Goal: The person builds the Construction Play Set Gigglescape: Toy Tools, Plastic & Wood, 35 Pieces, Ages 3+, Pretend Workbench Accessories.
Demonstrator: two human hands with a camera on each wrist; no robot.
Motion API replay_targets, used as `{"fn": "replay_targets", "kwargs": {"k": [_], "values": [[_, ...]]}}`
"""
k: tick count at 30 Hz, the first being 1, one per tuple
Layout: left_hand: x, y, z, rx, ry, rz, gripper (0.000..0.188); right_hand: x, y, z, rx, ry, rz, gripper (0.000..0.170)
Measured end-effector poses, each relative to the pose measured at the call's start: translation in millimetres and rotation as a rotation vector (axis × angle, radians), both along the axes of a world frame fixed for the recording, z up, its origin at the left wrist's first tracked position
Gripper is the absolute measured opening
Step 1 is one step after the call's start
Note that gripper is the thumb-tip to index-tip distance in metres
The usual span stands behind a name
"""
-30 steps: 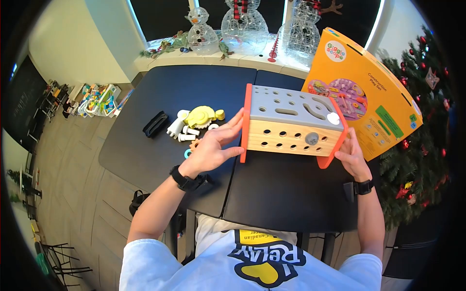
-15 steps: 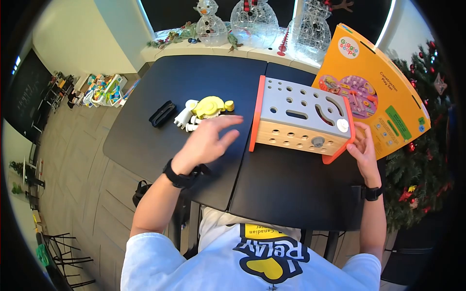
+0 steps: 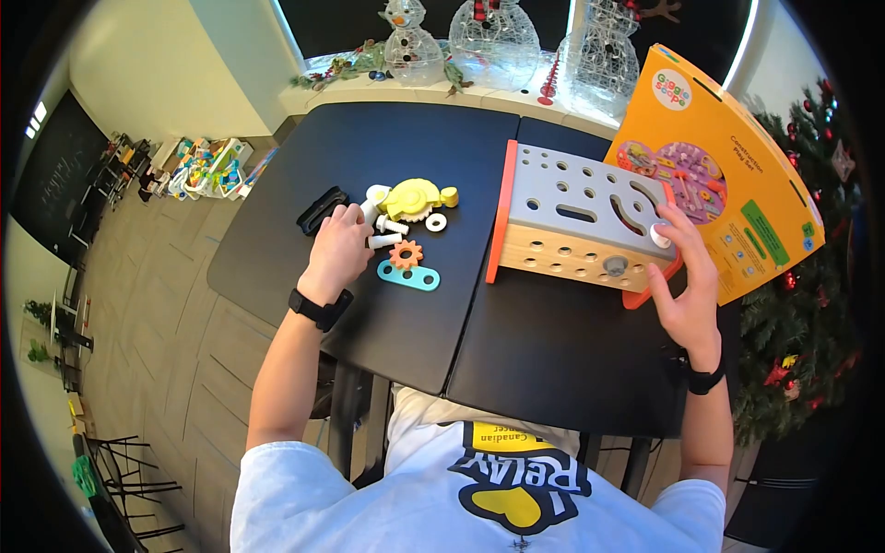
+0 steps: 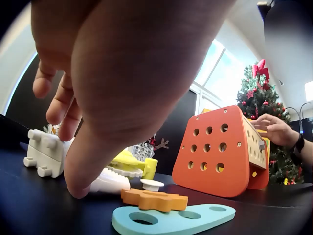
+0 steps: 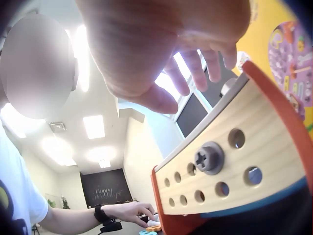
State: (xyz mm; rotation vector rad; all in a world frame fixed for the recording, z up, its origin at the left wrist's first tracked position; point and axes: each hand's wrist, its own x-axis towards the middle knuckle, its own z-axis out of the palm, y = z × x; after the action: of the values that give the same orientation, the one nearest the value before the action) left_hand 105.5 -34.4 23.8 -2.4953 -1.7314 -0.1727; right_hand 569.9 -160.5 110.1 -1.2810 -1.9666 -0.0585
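The left hand (image 3: pixel 337 251) reaches over the loose parts, fingers bent downward beside a white piece (image 4: pixel 45 152) and a white bolt (image 4: pixel 110 181); whether it grips either cannot be told. Near it lie a yellow toy saw (image 3: pixel 411 198), a white ring (image 3: pixel 436 222), an orange gear (image 3: pixel 406 254) and a teal strip with holes (image 3: pixel 409 276). The toy workbench (image 3: pixel 584 217) has a grey top, wooden side and red ends. A grey screw (image 5: pixel 209 158) sits in its side. Above its right end hovers the right hand (image 3: pixel 690 293), fingers spread, near a white knob (image 3: pixel 661 236).
A black case (image 3: pixel 323 210) lies left of the parts on the dark table (image 3: pixel 387 334). The yellow-orange box (image 3: pixel 728 166) stands behind the workbench at right, with a decorated tree (image 3: pixel 800 323) beyond. Wire snowmen (image 3: pixel 411 57) stand on the sill.
The left hand has let go of the workbench's left end and moved left to the loose parts. The right hand has risen from the right end toward the top. The view has shifted.
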Motion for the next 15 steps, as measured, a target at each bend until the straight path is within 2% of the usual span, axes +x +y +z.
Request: {"fn": "replay_targets", "kwargs": {"k": [2, 4, 6, 10, 12, 15], "values": [[-0.4, -0.4, -0.6, 0.025, 0.034, -0.016, 0.031, -14.6, -1.3, 3.0, 0.060, -0.079, 0.028, 0.038], [-2.7, -3.0, 0.3, 0.031, -0.069, -0.051, 0.028, -33.3, -2.8, 2.1, 0.129, -0.093, 0.131, 0.034], [-5.0, -4.7, 0.0, 0.036, -0.185, -0.059, 0.027, -56.6, -1.0, -0.6, 0.092, -0.057, 0.297, 0.034], [-3.1, -14.2, 8.6, -0.044, -0.481, 0.031, 0.029, -124.9, 12.5, -12.7, -0.138, 0.006, 0.523, 0.029], [1.6, -21.3, 18.4, -0.065, -0.619, 0.071, 0.028, -153.8, 26.8, -29.5, -0.381, 0.032, 0.600, 0.035], [6.1, -32.7, 27.9, -0.030, -0.752, 0.095, 0.029, -193.3, 55.7, -57.5, -0.457, -0.055, 0.524, 0.042]]}}
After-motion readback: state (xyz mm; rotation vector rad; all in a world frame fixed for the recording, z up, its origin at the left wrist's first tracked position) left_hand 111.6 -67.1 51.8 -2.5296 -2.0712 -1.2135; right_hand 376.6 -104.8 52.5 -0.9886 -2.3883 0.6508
